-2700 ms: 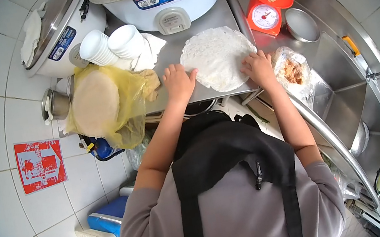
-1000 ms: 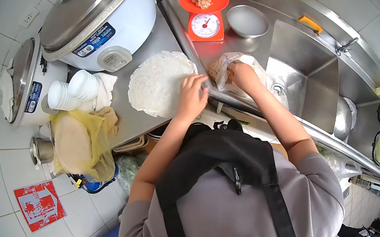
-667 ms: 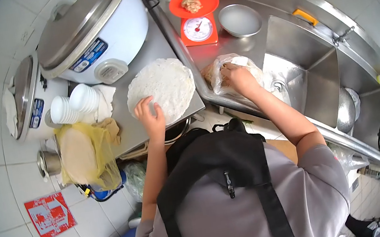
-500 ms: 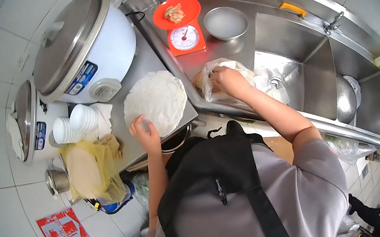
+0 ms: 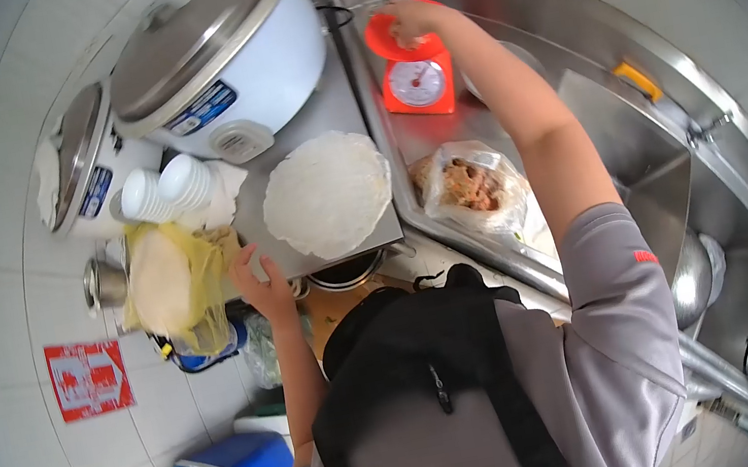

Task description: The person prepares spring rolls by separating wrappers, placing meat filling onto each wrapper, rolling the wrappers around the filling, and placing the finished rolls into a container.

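My right hand (image 5: 410, 22) is over the red dish (image 5: 382, 40) of the red kitchen scale (image 5: 419, 85), its fingers bent around something I cannot make out. My left hand (image 5: 262, 281) is at the counter's front edge, thumb and fingers apart, holding nothing. Between the two hands, a round white sheet (image 5: 327, 196) lies flat on the steel counter. Beside it to the right, an open plastic bag (image 5: 474, 188) of pinkish-brown filling rests on the sink's drainboard. A yellow bag (image 5: 177, 278) with pale round sheets is left of my left hand.
Two rice cookers (image 5: 207, 53) stand at the back left, with stacked white cups (image 5: 164, 190) in front. A metal bowl (image 5: 513, 59) is partly hidden behind my right forearm. The sink (image 5: 628, 139) and its tap (image 5: 710, 126) are at the right.
My right hand has left the filling bag and moved up to the scale's dish. My left hand has moved off the white sheet, leftward to the counter edge. The camera view has shifted.
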`<state>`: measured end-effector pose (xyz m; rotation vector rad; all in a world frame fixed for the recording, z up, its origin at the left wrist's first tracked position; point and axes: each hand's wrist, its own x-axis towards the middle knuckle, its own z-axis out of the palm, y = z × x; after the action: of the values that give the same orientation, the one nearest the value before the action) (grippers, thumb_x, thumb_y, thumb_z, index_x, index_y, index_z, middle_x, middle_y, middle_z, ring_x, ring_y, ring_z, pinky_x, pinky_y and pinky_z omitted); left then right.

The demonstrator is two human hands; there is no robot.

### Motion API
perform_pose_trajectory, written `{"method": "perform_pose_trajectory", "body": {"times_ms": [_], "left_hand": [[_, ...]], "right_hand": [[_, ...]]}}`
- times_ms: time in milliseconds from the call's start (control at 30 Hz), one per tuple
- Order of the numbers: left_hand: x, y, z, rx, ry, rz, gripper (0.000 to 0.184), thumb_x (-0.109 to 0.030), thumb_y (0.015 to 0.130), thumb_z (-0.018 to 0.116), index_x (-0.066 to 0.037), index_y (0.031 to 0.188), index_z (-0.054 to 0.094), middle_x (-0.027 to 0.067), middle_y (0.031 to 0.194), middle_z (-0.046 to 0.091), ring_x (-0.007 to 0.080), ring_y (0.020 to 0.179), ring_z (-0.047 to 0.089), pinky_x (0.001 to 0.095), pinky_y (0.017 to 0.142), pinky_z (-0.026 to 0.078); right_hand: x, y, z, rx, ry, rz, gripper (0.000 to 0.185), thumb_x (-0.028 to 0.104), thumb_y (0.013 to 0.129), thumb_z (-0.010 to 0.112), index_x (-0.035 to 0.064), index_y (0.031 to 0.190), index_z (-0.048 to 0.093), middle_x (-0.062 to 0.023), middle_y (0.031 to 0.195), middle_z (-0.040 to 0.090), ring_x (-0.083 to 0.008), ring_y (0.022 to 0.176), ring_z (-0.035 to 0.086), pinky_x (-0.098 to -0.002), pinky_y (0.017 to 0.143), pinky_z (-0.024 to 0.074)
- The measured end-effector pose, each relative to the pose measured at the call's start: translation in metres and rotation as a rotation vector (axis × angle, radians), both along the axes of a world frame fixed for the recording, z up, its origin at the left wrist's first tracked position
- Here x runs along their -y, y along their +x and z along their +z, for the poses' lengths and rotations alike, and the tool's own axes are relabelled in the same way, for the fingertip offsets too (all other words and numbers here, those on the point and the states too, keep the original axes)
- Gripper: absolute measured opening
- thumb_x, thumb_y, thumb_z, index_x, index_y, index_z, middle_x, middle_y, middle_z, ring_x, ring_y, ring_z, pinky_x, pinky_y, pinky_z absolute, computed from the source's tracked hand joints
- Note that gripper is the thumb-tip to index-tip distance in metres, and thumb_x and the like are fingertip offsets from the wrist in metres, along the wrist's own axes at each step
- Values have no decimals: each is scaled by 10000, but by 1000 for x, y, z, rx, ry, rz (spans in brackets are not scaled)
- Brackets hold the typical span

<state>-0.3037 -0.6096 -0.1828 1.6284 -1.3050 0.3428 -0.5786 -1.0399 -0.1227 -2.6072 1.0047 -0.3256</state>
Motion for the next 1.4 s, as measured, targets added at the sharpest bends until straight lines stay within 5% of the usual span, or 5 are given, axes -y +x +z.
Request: {"method": "perform_pose_trajectory", "body": {"times_ms": [167, 500, 700, 967, 1400], "left_hand": [[-73, 26, -1, -218, 63, 241, 129, -7, 858, 531, 3, 978, 577, 112, 958, 599, 222, 903, 564, 311, 809, 435], [-117, 82, -8, -596, -172, 199, 105, -47, 926, 501, 17, 978, 566, 62, 919, 590, 119, 842, 565, 246, 771, 466], [-60, 87, -3, -627, -174, 2, 106, -35, 897, 538, -6, 993, 571, 37, 919, 584, 105, 828, 569, 229, 748, 473], [69, 35, -20, -400, 232, -399, 189, 24, 810, 592, -37, 989, 603, 89, 948, 623, 221, 843, 630, 293, 720, 513], [111, 30, -54, -115, 405, -661, 170, -110, 736, 714, -32, 882, 679, 72, 870, 662, 244, 858, 632, 318, 803, 480]], "right_hand": [[32, 8, -10, -313, 341, -101, 908, 137, 597, 786, 147, 1394, 351, -4, 896, 597, -196, 780, 594, -317, 715, 498], [5, -1, 13, -183, 675, -145, 467, -24, 698, 637, 76, 1138, 518, -16, 915, 587, -130, 714, 580, -289, 590, 505], [-50, 1, 13, 654, 1138, 101, 561, 73, 730, 717, 67, 1243, 490, -30, 1038, 561, -140, 927, 559, -271, 811, 480], [-209, 151, -75, 199, 397, 481, 397, 64, 651, 741, 101, 1034, 644, -70, 1016, 601, -250, 948, 580, -335, 851, 455], [-261, 128, -101, 361, -233, 25, 201, 166, 646, 740, 118, 840, 724, -9, 844, 665, -229, 857, 561, -340, 790, 414]]}}
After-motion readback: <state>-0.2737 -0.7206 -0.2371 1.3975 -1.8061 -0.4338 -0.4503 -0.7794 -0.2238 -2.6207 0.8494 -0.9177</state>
